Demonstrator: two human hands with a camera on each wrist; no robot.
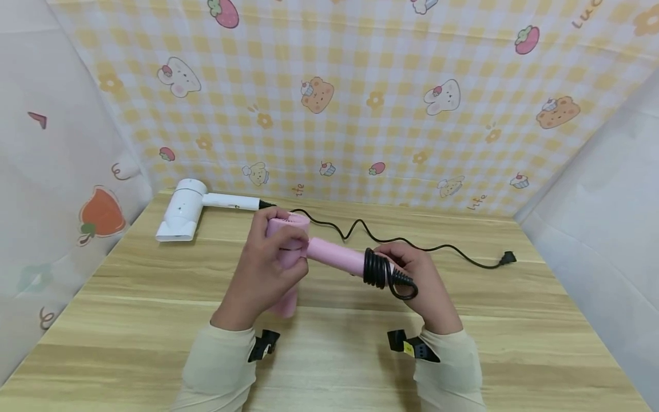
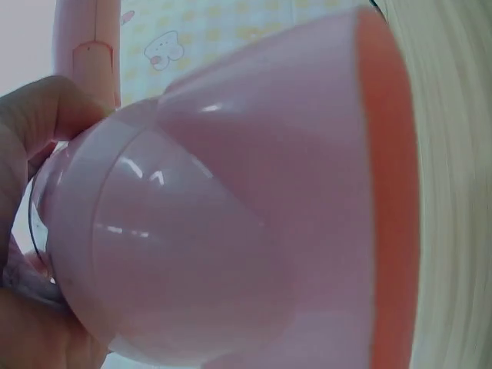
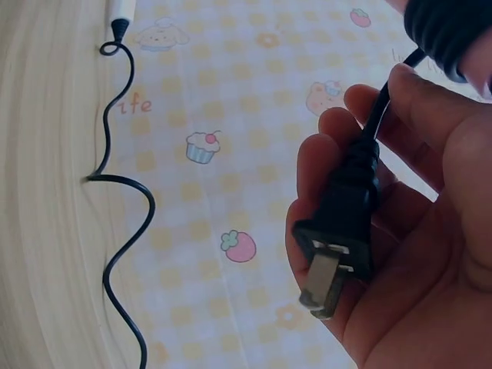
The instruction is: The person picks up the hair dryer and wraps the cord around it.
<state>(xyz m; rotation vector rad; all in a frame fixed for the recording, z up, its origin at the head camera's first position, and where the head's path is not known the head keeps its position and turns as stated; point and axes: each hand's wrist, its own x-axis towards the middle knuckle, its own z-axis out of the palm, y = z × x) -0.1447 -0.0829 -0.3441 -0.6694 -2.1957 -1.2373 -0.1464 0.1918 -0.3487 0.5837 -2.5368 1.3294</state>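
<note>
Over the table, a pink hair dryer [image 1: 337, 256] is held up with its handle slanting down to the right. My left hand [image 1: 273, 257] grips it round the head, beside the handle joint. The left wrist view shows the glossy pink head [image 2: 192, 231] up close, with its wide nozzle facing right. A black cord [image 1: 374, 269] is wound several times round the handle's end. There my right hand [image 1: 419, 274] pinches the cord beside the black two-prong plug [image 3: 342, 223], thumb on the cord and fingers curled behind the plug. In the head view that plug is hidden.
A white hair dryer [image 1: 185, 209] lies at the table's back left, handle pointing right. Its black cord [image 1: 381, 236] snakes along the back to a plug [image 1: 507, 258] on the right. Behind the wooden table [image 1: 329, 366] hangs a yellow checked cloth [image 1: 350, 131] with cartoon prints.
</note>
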